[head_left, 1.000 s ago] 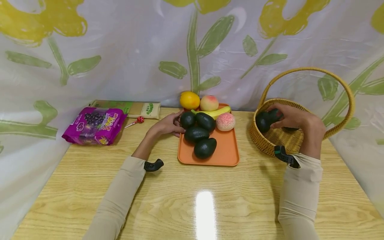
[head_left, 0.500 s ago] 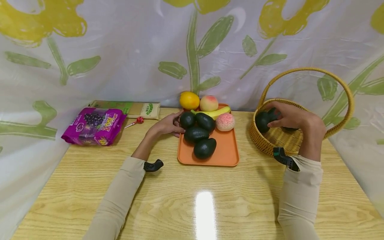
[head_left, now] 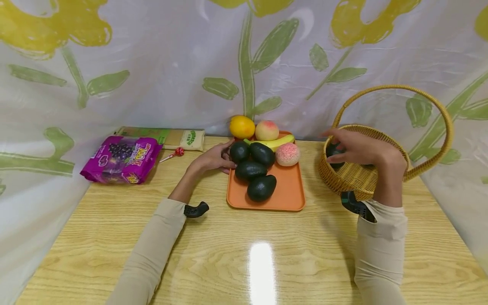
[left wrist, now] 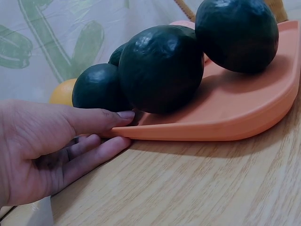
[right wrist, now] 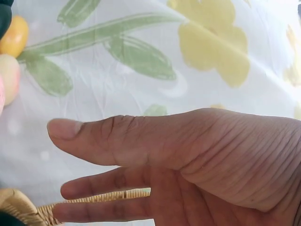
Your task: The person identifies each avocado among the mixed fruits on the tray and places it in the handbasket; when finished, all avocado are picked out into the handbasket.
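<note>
My left hand grips the left rim of the orange tray. In the left wrist view its thumb lies over the rim, and its fingers are against the outside and underside. Several dark green avocados sit on the tray, one right by the thumb. Over the wicker basket, my right hand holds nothing; the right wrist view shows its thumb and fingers extended. A dark avocado in the basket is partly hidden beneath that hand.
Behind the avocados are a yellow-orange fruit, a peach, a banana and a pink speckled peach. At left lie a purple grape-print bag, a flat noodle-like packet and a lollipop. The basket handle arches high.
My right hand has let go of an avocado inside the basket, straightened its fingers and shifted slightly left. The left hand stays on the tray rim.
</note>
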The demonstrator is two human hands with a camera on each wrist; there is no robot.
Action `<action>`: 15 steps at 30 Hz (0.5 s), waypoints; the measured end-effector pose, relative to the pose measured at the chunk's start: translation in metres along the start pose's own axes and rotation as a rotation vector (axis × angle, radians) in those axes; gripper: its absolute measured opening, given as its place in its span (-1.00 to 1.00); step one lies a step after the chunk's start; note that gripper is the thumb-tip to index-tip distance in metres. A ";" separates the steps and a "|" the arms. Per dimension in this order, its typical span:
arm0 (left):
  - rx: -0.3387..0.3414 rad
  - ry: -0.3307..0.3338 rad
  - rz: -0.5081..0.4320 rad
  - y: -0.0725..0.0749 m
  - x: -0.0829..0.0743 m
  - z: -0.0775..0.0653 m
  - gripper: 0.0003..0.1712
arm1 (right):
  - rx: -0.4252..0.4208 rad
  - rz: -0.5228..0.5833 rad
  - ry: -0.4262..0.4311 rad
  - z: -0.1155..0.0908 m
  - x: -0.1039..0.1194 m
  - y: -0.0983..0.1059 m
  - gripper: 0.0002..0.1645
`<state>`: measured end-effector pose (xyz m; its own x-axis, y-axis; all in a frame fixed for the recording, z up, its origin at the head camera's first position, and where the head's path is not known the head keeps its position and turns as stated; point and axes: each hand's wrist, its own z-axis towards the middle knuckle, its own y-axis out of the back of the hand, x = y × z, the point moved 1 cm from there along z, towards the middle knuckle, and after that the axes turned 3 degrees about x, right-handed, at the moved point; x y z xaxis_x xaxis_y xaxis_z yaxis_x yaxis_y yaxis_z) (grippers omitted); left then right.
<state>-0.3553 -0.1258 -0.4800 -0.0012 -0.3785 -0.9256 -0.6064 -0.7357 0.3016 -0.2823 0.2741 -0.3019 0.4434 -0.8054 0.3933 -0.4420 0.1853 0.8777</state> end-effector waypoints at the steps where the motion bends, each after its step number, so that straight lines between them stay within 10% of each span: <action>1: -0.001 0.001 0.001 0.000 0.000 0.000 0.25 | 0.005 0.000 -0.001 0.000 0.002 0.000 -0.21; 15: 0.000 0.006 -0.002 0.000 0.000 0.002 0.26 | 0.038 -0.012 0.105 0.012 0.025 -0.008 -0.27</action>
<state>-0.3568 -0.1250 -0.4802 0.0047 -0.3806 -0.9247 -0.6063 -0.7364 0.3001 -0.2770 0.2455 -0.3025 0.5273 -0.7433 0.4116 -0.4648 0.1531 0.8721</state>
